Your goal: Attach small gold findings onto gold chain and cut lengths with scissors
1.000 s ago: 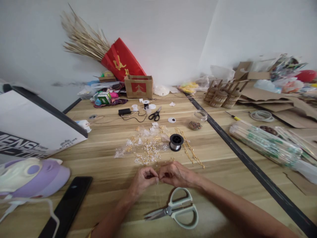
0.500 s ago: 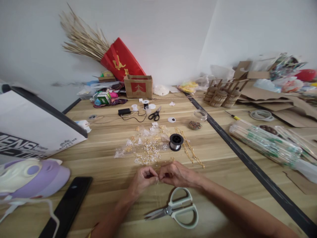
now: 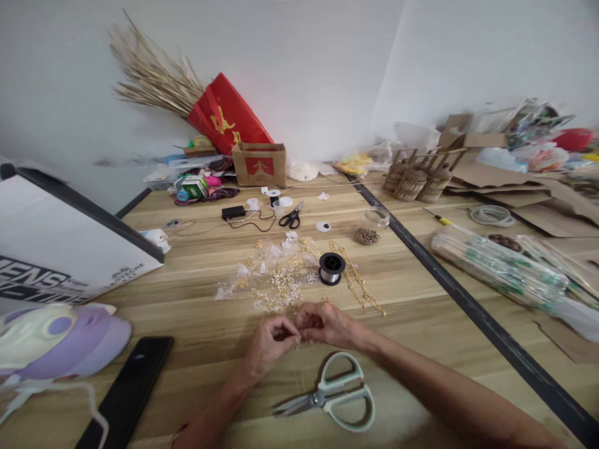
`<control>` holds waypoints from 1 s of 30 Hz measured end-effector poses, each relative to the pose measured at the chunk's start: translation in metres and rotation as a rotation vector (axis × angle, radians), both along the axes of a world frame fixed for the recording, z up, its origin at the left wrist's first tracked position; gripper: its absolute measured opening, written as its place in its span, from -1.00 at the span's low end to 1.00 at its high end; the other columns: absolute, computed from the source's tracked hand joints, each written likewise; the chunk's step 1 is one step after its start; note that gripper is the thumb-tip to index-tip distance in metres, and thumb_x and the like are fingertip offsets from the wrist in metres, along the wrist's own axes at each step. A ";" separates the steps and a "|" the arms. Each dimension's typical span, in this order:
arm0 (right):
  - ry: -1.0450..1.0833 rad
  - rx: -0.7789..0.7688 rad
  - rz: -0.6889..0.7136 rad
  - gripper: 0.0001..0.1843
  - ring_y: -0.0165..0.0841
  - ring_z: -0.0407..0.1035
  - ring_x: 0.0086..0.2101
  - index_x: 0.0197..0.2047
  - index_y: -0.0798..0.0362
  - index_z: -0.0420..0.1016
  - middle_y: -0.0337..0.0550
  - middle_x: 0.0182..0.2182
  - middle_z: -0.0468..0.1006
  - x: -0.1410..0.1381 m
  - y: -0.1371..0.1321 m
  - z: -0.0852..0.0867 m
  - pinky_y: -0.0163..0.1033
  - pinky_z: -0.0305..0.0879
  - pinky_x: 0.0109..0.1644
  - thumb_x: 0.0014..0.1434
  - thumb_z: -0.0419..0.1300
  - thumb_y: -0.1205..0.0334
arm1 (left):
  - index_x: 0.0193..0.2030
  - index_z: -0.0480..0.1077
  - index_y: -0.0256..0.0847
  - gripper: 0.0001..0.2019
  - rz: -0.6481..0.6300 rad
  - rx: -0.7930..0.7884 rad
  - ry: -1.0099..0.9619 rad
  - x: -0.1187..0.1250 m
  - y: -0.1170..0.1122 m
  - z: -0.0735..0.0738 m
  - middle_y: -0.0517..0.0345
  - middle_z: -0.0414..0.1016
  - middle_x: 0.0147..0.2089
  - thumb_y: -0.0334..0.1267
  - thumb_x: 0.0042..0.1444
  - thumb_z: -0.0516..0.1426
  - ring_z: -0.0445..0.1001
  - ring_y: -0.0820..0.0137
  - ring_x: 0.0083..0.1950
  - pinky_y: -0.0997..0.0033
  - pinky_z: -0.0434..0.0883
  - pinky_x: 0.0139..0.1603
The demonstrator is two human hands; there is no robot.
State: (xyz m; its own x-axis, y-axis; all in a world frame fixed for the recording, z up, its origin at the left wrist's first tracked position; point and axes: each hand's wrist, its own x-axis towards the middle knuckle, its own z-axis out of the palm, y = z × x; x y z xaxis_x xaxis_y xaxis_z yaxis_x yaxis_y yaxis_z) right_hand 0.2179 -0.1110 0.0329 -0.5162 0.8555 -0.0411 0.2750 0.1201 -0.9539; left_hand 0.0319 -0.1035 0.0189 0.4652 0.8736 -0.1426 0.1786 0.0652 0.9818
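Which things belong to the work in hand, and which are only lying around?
Probably for the work: thin strands; clear and gold beads; black spool; green-handled scissors; gold chain.

Probably lying about: smartphone; red gift bag; black scissors.

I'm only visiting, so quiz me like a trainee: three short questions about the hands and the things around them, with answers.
1. True or false: neither the left hand nor the right hand holds the pale-handled scissors.
2. What stands beside the gold chain? A) red bag B) black spool C) purple device
3. Fill in: the black phone lies nearer the ____ hand.

Key: 1. True. 2. B. 3. Left.
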 end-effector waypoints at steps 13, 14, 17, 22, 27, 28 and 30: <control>0.215 -0.244 -0.012 -0.87 -0.51 0.34 -0.58 -0.36 0.14 0.37 -0.29 -0.58 0.44 -0.002 0.002 -0.015 -0.46 0.22 -0.54 -0.01 0.22 0.29 | -0.53 0.40 -0.30 -0.98 0.034 0.123 0.013 0.002 -0.003 -0.001 0.15 0.46 -0.50 -0.41 -0.14 0.17 0.44 0.43 -0.44 0.51 0.37 -0.37; 0.218 -0.250 -0.011 -0.85 -0.51 0.34 -0.58 -0.36 0.15 0.37 -0.28 -0.58 0.44 -0.002 0.002 -0.015 -0.46 0.22 -0.55 -0.01 0.23 0.27 | -0.53 0.40 -0.30 -0.97 0.040 0.124 0.009 0.002 -0.002 -0.001 0.15 0.45 -0.51 -0.41 -0.14 0.18 0.44 0.43 -0.44 0.51 0.37 -0.38; 0.237 -0.274 -0.008 -0.78 -0.50 0.35 -0.58 -0.35 0.15 0.37 -0.26 -0.56 0.45 -0.002 0.002 -0.015 -0.45 0.23 -0.55 -0.01 0.26 0.20 | -0.53 0.40 -0.31 -0.97 0.053 0.129 0.006 0.002 -0.002 0.000 0.15 0.45 -0.52 -0.40 -0.14 0.17 0.43 0.44 -0.45 0.51 0.36 -0.39; 0.274 -0.328 -0.004 -0.67 -0.48 0.38 -0.56 -0.35 0.15 0.36 -0.23 -0.53 0.48 -0.003 0.003 -0.016 -0.44 0.23 -0.55 -0.06 0.31 0.09 | -0.52 0.40 -0.31 -0.96 0.051 0.129 0.006 0.002 -0.002 0.000 0.15 0.45 -0.52 -0.38 -0.12 0.17 0.42 0.44 -0.46 0.52 0.35 -0.41; 0.299 -0.342 -0.003 -0.67 -0.49 0.39 -0.55 -0.36 0.16 0.36 -0.20 -0.51 0.50 -0.003 0.003 -0.017 -0.44 0.25 -0.53 -0.06 0.31 0.09 | -0.51 0.40 -0.30 -0.95 0.055 0.126 0.007 0.002 -0.002 -0.001 0.16 0.44 -0.52 -0.37 -0.12 0.18 0.41 0.45 -0.47 0.53 0.34 -0.43; 0.300 -0.346 -0.002 -0.67 -0.49 0.39 -0.55 -0.36 0.16 0.36 -0.19 -0.50 0.51 -0.003 0.003 -0.017 -0.44 0.25 -0.53 -0.06 0.32 0.09 | -0.51 0.40 -0.30 -0.95 0.058 0.130 0.008 0.002 -0.002 -0.001 0.16 0.44 -0.52 -0.37 -0.12 0.18 0.41 0.46 -0.47 0.54 0.34 -0.43; 0.298 -0.352 0.001 -0.66 -0.49 0.39 -0.54 -0.36 0.16 0.37 -0.18 -0.49 0.51 -0.003 0.003 -0.017 -0.45 0.26 -0.53 -0.06 0.32 0.08 | -0.52 0.40 -0.30 -0.96 0.064 0.141 0.015 0.002 -0.002 0.000 0.17 0.43 -0.53 -0.38 -0.12 0.17 0.40 0.46 -0.47 0.54 0.33 -0.44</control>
State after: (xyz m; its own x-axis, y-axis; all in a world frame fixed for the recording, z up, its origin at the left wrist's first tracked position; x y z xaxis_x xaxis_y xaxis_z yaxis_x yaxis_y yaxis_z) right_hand 0.2145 -0.1082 0.0162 -0.5505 0.8155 -0.1788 -0.0174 -0.2254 -0.9741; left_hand 0.0335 -0.1056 0.0191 0.4068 0.9132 -0.0227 0.1931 -0.0617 0.9792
